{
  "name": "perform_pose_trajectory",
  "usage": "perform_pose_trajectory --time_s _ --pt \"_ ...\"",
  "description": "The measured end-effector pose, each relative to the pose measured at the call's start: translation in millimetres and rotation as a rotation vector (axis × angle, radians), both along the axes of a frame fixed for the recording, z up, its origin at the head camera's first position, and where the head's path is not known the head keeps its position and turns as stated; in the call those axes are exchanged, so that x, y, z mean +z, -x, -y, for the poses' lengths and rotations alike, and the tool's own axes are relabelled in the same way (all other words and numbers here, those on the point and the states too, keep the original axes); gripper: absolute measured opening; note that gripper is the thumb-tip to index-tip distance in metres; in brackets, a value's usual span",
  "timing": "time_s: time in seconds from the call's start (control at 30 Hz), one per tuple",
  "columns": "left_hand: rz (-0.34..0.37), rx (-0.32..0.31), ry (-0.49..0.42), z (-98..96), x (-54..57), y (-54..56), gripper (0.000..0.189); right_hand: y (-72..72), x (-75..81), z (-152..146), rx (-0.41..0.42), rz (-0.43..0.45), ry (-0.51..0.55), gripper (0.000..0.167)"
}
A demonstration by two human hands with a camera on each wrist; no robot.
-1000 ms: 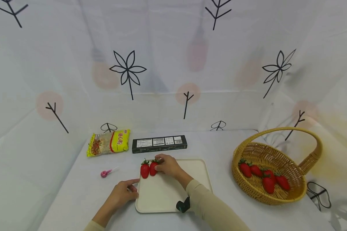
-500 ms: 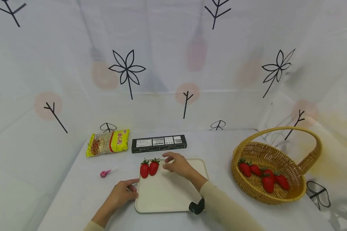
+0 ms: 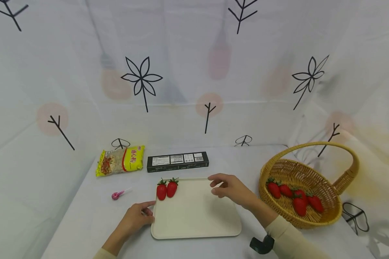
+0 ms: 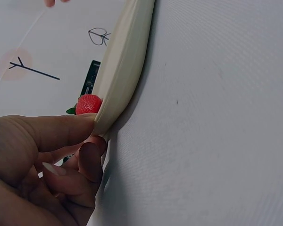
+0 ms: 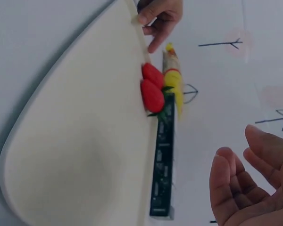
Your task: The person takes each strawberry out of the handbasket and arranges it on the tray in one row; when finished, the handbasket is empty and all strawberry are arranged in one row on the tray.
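A cream rectangular tray [image 3: 197, 216] lies on the white-covered table. Two red strawberries with green tops sit side by side in its far left corner, the left strawberry [image 3: 161, 191] next to the right strawberry [image 3: 172, 188]. My left hand [image 3: 135, 218] holds the tray's left edge; in the left wrist view its finger and thumb meet at the rim, close to a strawberry [image 4: 88, 104]. Over the tray's far right part hovers my right hand [image 3: 231, 187], fingers loosely bent and nothing between them, as the right wrist view confirms.
A wicker basket [image 3: 280, 214] with a tall handle stands at the right, holding several strawberries [image 3: 299, 207]. Behind the tray lie a black box [image 3: 177, 162] and a yellow food packet [image 3: 120, 160]. A pink lollipop [image 3: 117, 195] lies to the left.
My right hand has let go of the right strawberry and moved right, across the tray toward the basket side. My left hand has stayed at the tray's left edge.
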State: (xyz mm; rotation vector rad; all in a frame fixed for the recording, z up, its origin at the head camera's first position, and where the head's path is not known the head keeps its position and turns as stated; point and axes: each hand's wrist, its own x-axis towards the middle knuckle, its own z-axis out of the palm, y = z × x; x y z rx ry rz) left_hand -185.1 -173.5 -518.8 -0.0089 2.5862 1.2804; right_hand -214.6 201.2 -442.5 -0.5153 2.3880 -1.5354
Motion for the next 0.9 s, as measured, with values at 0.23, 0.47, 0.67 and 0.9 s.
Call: perform_pose_trajectory --time_s 0.23,0.47,0.67,0.9 --pt "0.008 0.002 0.003 0.8 -1.9 0.6 0.059 -19.1 29.2 -45.7 -0.056 -0.034 -0.009 0.047" --pt "-0.007 0.004 0.002 0.2 0.6 -1.0 0.058 -36.8 52.3 -87.6 -0.131 -0.103 0.001 0.043" --pt "0.008 0.003 0.004 -0.2 0.5 -0.6 0.058 -48.0 69.6 -123.0 -0.179 -0.178 -0.03 0.039" --pt "0.028 0.012 -0.004 -0.1 0.4 -0.8 0.059 -49.0 82.6 -168.0 -0.191 -0.191 -0.062 0.037"
